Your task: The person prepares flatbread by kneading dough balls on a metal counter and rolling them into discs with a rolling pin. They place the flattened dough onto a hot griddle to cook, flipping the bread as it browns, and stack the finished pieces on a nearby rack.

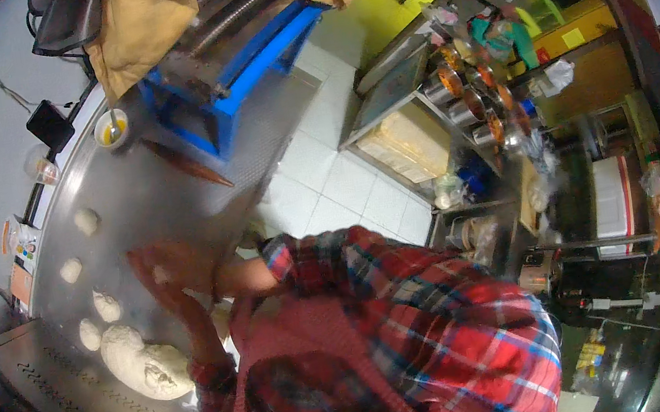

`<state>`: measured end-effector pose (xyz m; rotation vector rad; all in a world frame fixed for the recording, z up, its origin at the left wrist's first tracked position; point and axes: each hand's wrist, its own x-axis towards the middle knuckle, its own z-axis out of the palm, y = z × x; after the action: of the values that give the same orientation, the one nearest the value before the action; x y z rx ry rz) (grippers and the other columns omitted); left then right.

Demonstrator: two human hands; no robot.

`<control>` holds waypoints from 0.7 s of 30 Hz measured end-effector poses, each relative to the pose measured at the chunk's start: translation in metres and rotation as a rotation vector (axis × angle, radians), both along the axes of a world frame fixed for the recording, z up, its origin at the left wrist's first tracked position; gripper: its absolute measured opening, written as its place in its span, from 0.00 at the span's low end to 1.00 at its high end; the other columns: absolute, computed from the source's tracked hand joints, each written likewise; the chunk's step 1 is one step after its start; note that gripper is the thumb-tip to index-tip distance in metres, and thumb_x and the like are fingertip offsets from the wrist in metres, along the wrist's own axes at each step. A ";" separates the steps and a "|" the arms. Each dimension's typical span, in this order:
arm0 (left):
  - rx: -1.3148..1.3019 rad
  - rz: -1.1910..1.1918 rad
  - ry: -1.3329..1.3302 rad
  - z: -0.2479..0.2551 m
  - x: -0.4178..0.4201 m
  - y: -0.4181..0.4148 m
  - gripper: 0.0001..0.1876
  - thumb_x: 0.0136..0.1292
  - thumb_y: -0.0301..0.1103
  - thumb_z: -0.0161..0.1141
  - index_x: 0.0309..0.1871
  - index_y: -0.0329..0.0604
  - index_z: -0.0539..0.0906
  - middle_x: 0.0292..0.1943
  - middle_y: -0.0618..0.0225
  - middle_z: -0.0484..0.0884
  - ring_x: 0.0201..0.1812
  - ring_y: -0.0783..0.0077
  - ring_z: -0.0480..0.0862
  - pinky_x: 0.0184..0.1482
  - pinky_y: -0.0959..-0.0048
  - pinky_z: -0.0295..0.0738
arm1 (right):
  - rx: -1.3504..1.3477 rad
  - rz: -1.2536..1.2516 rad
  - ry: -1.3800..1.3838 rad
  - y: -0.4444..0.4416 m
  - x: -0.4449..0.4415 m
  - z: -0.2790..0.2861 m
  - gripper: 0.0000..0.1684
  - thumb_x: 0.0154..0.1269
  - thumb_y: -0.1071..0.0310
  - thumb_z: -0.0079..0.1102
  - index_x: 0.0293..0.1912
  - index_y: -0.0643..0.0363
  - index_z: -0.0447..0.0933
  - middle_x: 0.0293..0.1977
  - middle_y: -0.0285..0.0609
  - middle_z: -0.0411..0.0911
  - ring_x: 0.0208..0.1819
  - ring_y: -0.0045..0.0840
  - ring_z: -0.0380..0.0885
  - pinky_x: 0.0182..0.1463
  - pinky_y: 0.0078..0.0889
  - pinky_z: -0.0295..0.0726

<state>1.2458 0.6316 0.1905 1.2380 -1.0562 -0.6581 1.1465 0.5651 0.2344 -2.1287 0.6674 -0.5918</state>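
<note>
My right hand (199, 262) and my left hand (154, 284) meet over the steel worktop (133, 202), both blurred by motion. A small pale piece of dough (160, 274) shows between them; the fingers' exact hold is hard to see. Beside my left forearm lies a large mass of dough (143, 362). Smaller dough lumps rest near it, among them one (106, 304) beside the mass, another (71, 270) farther up and one (86, 221) higher still. A tapered brown wooden rolling pin (191, 163) lies beyond my hands.
A white bowl (111, 130) with yellow contents and a spoon stands near the wall. Past the rolling pin is a blue metal frame (258, 58) under a machine with tan cloths. A slotted steel unit (90, 391) adjoins the worktop. Metal containers (465, 108) stand across the tiled floor (327, 187).
</note>
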 end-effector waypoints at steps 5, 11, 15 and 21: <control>0.368 -0.085 0.462 -0.026 0.019 0.038 0.32 0.68 0.50 0.44 0.69 0.40 0.58 0.69 0.57 0.60 0.65 0.62 0.65 0.64 0.62 0.63 | -0.176 0.196 -0.156 0.013 0.007 -0.052 0.27 0.61 0.64 0.51 0.60 0.63 0.66 0.63 0.49 0.65 0.65 0.40 0.64 0.67 0.39 0.63; 0.367 -0.073 0.404 -0.025 0.027 0.028 0.30 0.67 0.46 0.46 0.68 0.38 0.62 0.68 0.56 0.62 0.66 0.62 0.65 0.64 0.63 0.63 | -0.184 0.317 0.292 -0.020 -0.020 0.054 0.24 0.64 0.62 0.50 0.57 0.60 0.70 0.62 0.48 0.65 0.64 0.41 0.63 0.66 0.41 0.63; 0.188 0.050 0.228 0.004 -0.006 -0.008 0.27 0.65 0.44 0.48 0.63 0.38 0.69 0.63 0.56 0.69 0.62 0.60 0.70 0.61 0.65 0.67 | -0.055 0.113 0.060 0.013 -0.028 -0.011 0.24 0.65 0.62 0.49 0.58 0.61 0.69 0.63 0.47 0.64 0.65 0.39 0.62 0.67 0.41 0.61; 0.382 -0.088 0.540 -0.036 0.026 0.022 0.23 0.65 0.42 0.50 0.59 0.37 0.72 0.61 0.57 0.71 0.62 0.60 0.70 0.61 0.65 0.67 | -0.249 0.591 -0.113 -0.002 -0.026 -0.047 0.24 0.66 0.62 0.47 0.59 0.61 0.67 0.64 0.45 0.63 0.67 0.36 0.60 0.69 0.40 0.57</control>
<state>1.2716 0.6540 0.1547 1.2368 -0.5476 -1.2239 1.1209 0.5628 0.1877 -2.3483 -0.1169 -0.4726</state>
